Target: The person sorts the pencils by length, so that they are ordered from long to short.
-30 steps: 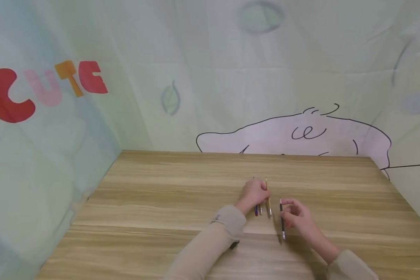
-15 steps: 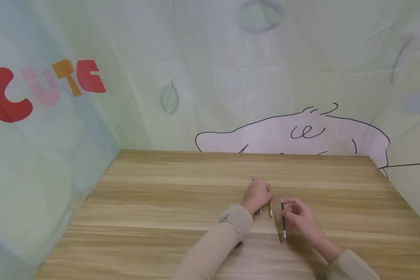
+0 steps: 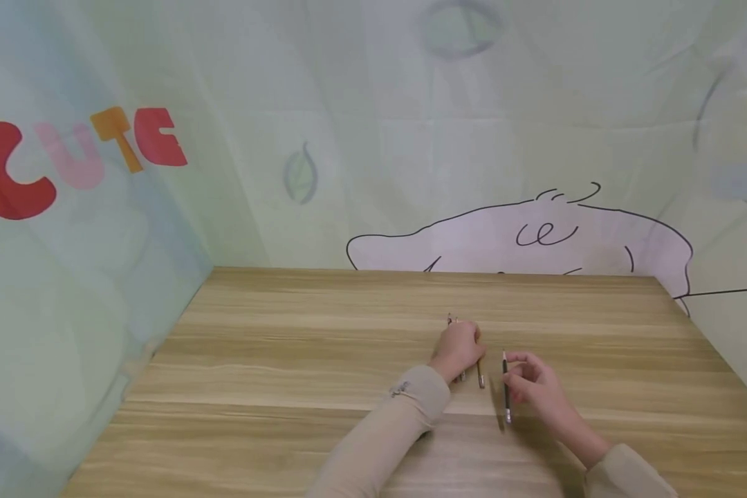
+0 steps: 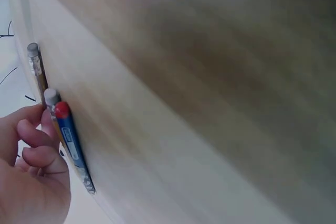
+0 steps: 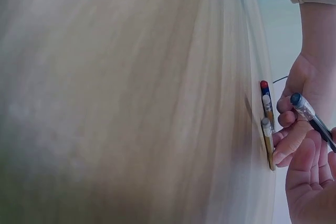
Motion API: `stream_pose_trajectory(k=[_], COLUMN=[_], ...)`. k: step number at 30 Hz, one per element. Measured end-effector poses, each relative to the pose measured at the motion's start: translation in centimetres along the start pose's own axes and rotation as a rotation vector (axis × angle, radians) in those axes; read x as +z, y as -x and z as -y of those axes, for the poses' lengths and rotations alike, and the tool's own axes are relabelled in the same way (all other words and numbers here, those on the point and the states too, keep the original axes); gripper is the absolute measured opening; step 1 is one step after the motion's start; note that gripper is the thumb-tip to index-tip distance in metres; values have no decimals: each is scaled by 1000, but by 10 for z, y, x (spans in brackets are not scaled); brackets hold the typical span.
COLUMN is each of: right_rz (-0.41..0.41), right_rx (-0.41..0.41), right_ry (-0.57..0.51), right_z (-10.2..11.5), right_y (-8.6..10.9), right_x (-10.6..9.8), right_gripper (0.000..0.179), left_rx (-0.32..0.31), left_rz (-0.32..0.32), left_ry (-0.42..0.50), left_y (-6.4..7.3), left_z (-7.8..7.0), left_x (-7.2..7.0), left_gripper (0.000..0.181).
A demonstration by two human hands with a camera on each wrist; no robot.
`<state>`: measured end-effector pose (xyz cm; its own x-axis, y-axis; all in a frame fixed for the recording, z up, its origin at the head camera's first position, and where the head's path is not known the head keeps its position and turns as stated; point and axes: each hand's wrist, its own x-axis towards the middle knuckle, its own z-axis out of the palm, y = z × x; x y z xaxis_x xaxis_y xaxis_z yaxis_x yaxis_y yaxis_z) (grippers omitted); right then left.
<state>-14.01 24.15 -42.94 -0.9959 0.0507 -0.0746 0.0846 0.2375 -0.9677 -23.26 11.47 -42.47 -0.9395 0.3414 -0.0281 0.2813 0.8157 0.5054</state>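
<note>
My left hand (image 3: 459, 350) pinches a yellow pencil (image 3: 482, 377) with a grey eraser, low over the wooden table. Beneath that palm lie another yellow pencil (image 4: 52, 98) with a whitish eraser and a blue pencil (image 4: 70, 134) with a red end, side by side. In the head view the hand covers most of both, leaving their ends visible. To the right, my right hand (image 3: 538, 389) holds a dark pencil (image 3: 507, 398) between thumb and fingertips, its point away from me and its eraser end toward me. A shadow falls on the table beside it.
The wood-grain table (image 3: 274, 346) reaches back to a printed cloth backdrop (image 3: 373, 138) with a cartoon outline. Another cloth wall with coloured letters (image 3: 115, 135) stands along the left side. My left sleeve (image 3: 386, 429) crosses the front of the table.
My left hand has shifted slightly right, bringing the yellow pencil with it and covering more of the two pencils below. My right hand and the dark pencil have drifted a little right.
</note>
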Motion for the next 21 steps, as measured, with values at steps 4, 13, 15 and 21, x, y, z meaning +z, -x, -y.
stream_pose_trajectory(k=[4,13,15,21], right_rz=[-7,-18,-17,-14], right_rx=[8,15,15,16], right_ry=[-7,-13,-15,-14], right_z=[0,-1,-1,-3], right_y=[0,-1,-1,-2], right_x=[-1,-1,-1,-2], right_gripper=[36,36,36,37], left_rx=[18,7,-10,-49], left_rz=[10,17,26,39], left_ry=[-40,-117,-111,-86], left_y=[-1,-2,-2,-4], left_z=[2,5,5,6], left_x=[0,1,1,0], left_gripper=[17,25,27,28])
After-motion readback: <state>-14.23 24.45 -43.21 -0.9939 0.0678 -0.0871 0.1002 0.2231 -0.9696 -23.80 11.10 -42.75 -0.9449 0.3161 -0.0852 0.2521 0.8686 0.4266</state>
